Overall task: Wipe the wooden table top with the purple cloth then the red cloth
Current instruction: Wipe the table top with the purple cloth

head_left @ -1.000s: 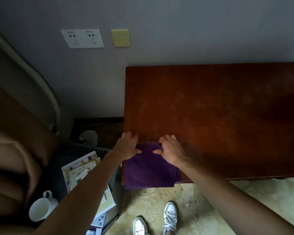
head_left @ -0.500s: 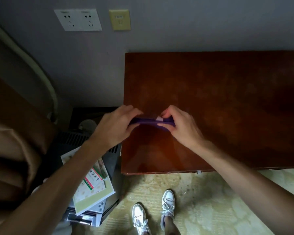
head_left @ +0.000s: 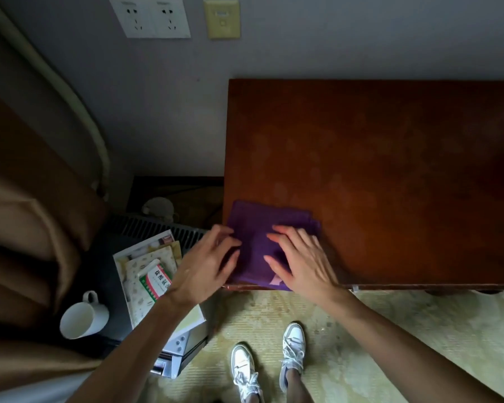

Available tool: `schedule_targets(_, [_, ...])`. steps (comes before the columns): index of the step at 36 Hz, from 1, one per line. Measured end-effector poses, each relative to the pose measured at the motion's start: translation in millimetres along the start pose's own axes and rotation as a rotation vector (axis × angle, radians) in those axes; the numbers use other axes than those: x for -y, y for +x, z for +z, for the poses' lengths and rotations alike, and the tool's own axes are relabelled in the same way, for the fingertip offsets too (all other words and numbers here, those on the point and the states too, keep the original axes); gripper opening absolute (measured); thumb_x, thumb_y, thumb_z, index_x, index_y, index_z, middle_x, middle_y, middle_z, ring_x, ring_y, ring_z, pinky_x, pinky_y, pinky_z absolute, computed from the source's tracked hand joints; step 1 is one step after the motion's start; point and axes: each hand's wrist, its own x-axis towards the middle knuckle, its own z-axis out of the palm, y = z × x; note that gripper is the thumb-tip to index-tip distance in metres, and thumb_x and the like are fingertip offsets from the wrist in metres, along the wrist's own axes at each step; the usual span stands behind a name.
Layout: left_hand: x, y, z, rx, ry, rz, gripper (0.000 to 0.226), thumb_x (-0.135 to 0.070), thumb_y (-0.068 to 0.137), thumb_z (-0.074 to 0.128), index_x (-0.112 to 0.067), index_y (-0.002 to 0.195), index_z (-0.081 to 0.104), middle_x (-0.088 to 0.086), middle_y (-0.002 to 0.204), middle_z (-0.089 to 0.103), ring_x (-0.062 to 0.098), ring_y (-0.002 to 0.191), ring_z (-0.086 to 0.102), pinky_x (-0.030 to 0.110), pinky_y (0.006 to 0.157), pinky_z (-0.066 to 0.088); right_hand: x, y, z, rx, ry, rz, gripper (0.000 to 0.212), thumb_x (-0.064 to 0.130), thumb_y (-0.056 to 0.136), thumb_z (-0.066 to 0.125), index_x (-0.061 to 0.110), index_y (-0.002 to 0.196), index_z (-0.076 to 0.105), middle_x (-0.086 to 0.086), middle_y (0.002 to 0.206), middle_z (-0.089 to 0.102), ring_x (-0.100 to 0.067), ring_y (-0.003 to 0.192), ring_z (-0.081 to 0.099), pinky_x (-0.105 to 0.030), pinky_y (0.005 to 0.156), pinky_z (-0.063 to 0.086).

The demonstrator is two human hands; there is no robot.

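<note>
A folded purple cloth [head_left: 262, 225] lies flat on the near left corner of the dark wooden table top [head_left: 390, 170]. My right hand [head_left: 300, 260] rests on the cloth with fingers spread and straight. My left hand [head_left: 207, 263] touches the cloth's left edge at the table's side, fingers loosely bent and blurred. A pale label shows at the cloth's near edge. No red cloth is in view.
Left of the table stands a low dark unit [head_left: 108, 274] with booklets and a medicine box [head_left: 154, 280] and a white mug [head_left: 83, 317]. A brown curtain [head_left: 26, 228] hangs far left. Wall sockets [head_left: 152, 18] sit above. My white shoes [head_left: 268, 359] stand on pale flooring.
Half a second ago both hands pinched the cloth lifted above the table; now it lies folded flat near the front corner with my hands on top.
</note>
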Motion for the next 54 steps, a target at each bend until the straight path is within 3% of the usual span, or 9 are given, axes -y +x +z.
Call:
schedule_targets(4, [13.4, 13.5, -2.0, -0.103, 0.024, -0.094, 0.027, -0.028, 0.099, 0.046, -0.015, 0.117, 0.062, 0.0, 0.12, 0.05, 0.018, 0.102, 0.06, 0.033, 0.079, 0.055, 8.2, 33.2, 30.7, 0.158, -0.078, -0.059, 0.062, 0.056, 0.101, 0.044, 0.026, 0.154, 0.044, -0.002, 0.164, 0.037, -0.023, 0.153, 0.033, -0.055, 0.121, 0.03])
schedule_targets(7, [22.6, 17.0, 5.6, -0.114, -0.03, -0.096, 0.026, -0.025, 0.099, 0.045, -0.015, 0.116, 0.062, 0.0, 0.117, 0.052, 0.016, 0.099, 0.061, 0.034, 0.079, 0.055, 14.4, 35.0, 48.1, 0.246, -0.168, -0.117, 0.071, 0.063, 0.102, 0.033, 0.025, 0.162, 0.028, -0.001, 0.171, 0.021, -0.022, 0.159, 0.015, -0.063, 0.122, 0.02])
schedule_targets(14, [26.2, 34.3, 28.7, -0.286, -0.165, -0.248, 0.021, -0.024, 0.1, 0.045, -0.014, 0.116, 0.056, -0.001, 0.117, 0.047, 0.017, 0.095, 0.061, 0.04, 0.08, 0.054, -36.1, 85.1, 41.8, 0.303, -0.169, -0.311, 0.071, 0.065, 0.101, 0.034, 0.035, 0.163, 0.017, 0.008, 0.173, 0.007, -0.012, 0.159, 0.001, -0.051, 0.128, 0.004])
schedule_targets(21, [29.3, 86.1, 45.1, -0.341, -0.08, -0.213, 0.02, -0.012, 0.094, 0.051, -0.009, 0.112, 0.059, 0.004, 0.115, 0.05, 0.024, 0.102, 0.058, 0.045, 0.087, 0.05, -105.0, 195.7, 38.1, 0.294, -0.15, -0.366, 0.068, 0.063, 0.102, 0.035, 0.036, 0.163, 0.018, 0.009, 0.172, 0.012, -0.012, 0.159, 0.005, -0.05, 0.128, 0.002])
schedule_targets(25, [27.5, 116.7, 49.7, -0.316, 0.031, -0.183, 0.022, -0.015, 0.093, 0.056, -0.013, 0.114, 0.061, 0.005, 0.12, 0.054, 0.022, 0.108, 0.055, 0.038, 0.087, 0.042, -138.3, 253.4, 36.0, 0.278, -0.152, -0.4, 0.067, 0.065, 0.102, 0.033, 0.037, 0.162, 0.02, 0.011, 0.172, 0.014, -0.011, 0.159, 0.007, -0.046, 0.127, 0.001])
schedule_targets(32, [29.4, 139.4, 74.8, -0.111, 0.149, -0.03, 0.037, -0.028, 0.103, 0.045, -0.019, 0.138, 0.055, 0.001, 0.145, 0.05, 0.019, 0.137, 0.046, 0.041, 0.11, 0.036, -187.4, 345.3, 27.9, 0.22, -0.109, -0.209, 0.074, 0.074, 0.094, 0.024, 0.039, 0.16, 0.026, 0.011, 0.17, 0.02, -0.011, 0.158, 0.013, -0.05, 0.127, 0.006])
schedule_targets(39, [29.6, 140.9, 75.2, -0.093, 0.176, -0.032, 0.041, -0.029, 0.103, 0.043, -0.02, 0.141, 0.055, 0.001, 0.147, 0.049, 0.018, 0.141, 0.041, 0.036, 0.115, 0.029, -219.0, 400.7, 23.7, 0.213, -0.116, -0.132, 0.065, 0.067, 0.102, 0.032, 0.04, 0.161, 0.024, 0.01, 0.171, 0.016, -0.013, 0.159, 0.01, -0.051, 0.128, 0.003])
schedule_targets(46, [33.8, 142.9, 73.0, -0.09, 0.195, -0.025, 0.041, -0.028, 0.102, 0.044, -0.018, 0.14, 0.056, 0.003, 0.147, 0.05, 0.021, 0.139, 0.044, 0.037, 0.112, 0.032, -210.4, 388.0, 26.8, 0.159, -0.118, 0.08, 0.069, 0.069, 0.103, 0.024, 0.037, 0.163, 0.016, 0.008, 0.173, 0.008, -0.014, 0.159, 0.003, -0.05, 0.127, -0.001])
schedule_targets(54, [29.1, 141.2, 73.1, -0.112, 0.198, -0.029, 0.039, -0.029, 0.101, 0.041, -0.019, 0.133, 0.06, 0.004, 0.141, 0.053, 0.024, 0.13, 0.05, 0.039, 0.103, 0.036, -178.3, 242.6, 18.3, 0.103, -0.148, 0.193, 0.068, 0.065, 0.103, 0.024, 0.036, 0.163, 0.013, 0.008, 0.173, 0.006, -0.015, 0.159, 0.002, -0.049, 0.128, 0.0])
